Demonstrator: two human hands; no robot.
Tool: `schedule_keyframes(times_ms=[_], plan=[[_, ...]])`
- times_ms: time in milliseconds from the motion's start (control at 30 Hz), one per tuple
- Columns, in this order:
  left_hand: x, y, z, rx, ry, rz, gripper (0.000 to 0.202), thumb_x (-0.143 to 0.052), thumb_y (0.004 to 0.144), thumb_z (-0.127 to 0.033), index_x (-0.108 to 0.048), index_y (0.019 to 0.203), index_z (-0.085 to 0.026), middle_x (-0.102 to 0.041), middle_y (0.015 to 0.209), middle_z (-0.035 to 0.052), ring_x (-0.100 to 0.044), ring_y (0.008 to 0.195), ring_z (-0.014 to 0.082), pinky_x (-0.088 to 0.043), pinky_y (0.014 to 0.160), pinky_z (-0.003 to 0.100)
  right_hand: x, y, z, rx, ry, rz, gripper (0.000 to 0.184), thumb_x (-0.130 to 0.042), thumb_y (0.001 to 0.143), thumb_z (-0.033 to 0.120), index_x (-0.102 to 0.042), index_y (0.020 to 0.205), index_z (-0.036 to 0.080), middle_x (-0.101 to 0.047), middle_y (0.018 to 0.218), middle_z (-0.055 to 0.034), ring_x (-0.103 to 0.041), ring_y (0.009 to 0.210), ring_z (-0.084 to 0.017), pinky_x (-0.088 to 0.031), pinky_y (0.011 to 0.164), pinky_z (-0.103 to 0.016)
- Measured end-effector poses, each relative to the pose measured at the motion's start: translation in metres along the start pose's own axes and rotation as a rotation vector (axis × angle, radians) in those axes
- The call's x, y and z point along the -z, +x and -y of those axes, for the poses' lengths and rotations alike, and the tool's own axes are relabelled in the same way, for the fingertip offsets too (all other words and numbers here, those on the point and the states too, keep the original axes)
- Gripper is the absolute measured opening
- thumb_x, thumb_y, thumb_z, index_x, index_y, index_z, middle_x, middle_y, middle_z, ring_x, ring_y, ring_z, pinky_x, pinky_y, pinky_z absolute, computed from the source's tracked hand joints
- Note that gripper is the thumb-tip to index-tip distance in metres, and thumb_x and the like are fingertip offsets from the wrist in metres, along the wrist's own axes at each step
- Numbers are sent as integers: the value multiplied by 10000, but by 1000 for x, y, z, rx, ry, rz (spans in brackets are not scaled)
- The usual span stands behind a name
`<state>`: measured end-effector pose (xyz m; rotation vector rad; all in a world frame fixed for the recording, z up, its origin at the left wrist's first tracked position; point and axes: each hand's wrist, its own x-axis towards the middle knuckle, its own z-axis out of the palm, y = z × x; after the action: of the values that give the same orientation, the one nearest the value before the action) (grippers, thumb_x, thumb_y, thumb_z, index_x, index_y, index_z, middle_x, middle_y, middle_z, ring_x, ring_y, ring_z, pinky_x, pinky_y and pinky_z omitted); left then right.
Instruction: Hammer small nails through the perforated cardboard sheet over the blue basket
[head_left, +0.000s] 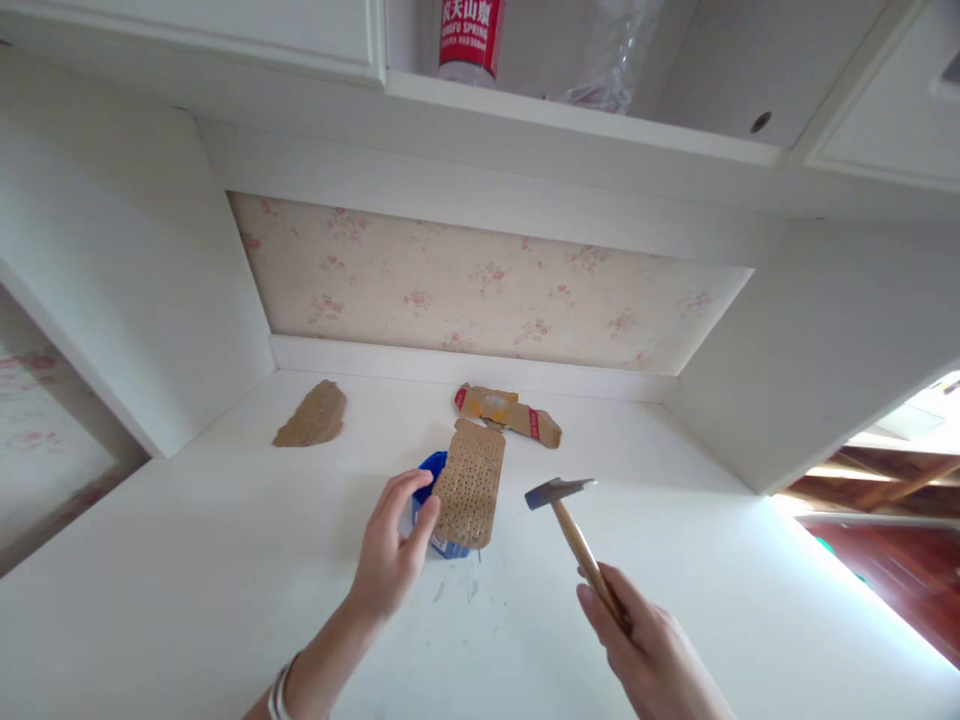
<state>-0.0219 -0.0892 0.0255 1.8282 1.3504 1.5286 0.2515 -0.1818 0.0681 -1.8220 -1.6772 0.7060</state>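
My left hand (395, 540) is at the left edge of a brown cardboard piece (472, 485) dotted with many small holes. Its thumb and fingertips curl onto that edge; the exact contact is partly hidden. Beneath the cardboard is a blue container (452, 549), mostly covered, showing at the upper left and along the bottom. A thin dark point, perhaps a nail, sticks out by the cardboard's lower right corner. My right hand (637, 630) is wrapped round the wooden handle of a hammer (577, 540). The hammer's metal head is raised to the right of the cardboard, apart from it.
A torn cardboard scrap (313, 415) lies at the back left of the white surface (247, 580). Behind the container lies a red-and-yellow printed cardboard strip (510, 410). Overhead, a shelf (585, 130) holds a red-labelled bottle (470, 40) and clear plastic (611, 60). White panels flank both sides.
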Motion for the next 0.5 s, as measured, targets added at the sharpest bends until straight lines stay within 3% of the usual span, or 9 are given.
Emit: schedule_keyframes(times_ms=[100, 233, 333, 500], plan=[[4, 11, 12, 81, 36, -13, 263, -481, 983, -345, -623, 1170, -227, -623, 1257, 87, -570, 1199, 231, -446, 1058, 432, 8, 5, -15, -93, -73, 7, 442, -301, 967, 624, -533, 894, 253, -464, 594, 50, -451, 531, -160, -367, 500, -255], [5, 14, 20, -1, 156, 49, 229, -456, 959, -265, -679, 951, -216, -657, 1199, 69, -604, 1130, 230, -471, 1013, 427, 20, 15, -32, -120, -299, 21, 449, -237, 1009, 539, -550, 1114, 234, -696, 789, -55, -655, 730, -234, -465, 672, -319], [6, 10, 16, -113, 250, 10, 199, -458, 917, -205, -641, 838, -210, -684, 1030, 64, -606, 1045, 238, -482, 951, 421, 23, 25, -43, -96, -392, 38, 368, -270, 1021, 424, -548, 1151, 222, -728, 947, -97, -681, 823, -261, -457, 702, -333], [12, 3, 3, -262, 335, 60, 151, -501, 892, -199, -650, 878, -216, -693, 848, 35, -598, 881, 234, -469, 836, 398, 16, 39, -56, -49, -441, 33, 274, -337, 1015, 334, -565, 1104, 212, -712, 932, -83, -673, 799, -250, -411, 656, -305]])
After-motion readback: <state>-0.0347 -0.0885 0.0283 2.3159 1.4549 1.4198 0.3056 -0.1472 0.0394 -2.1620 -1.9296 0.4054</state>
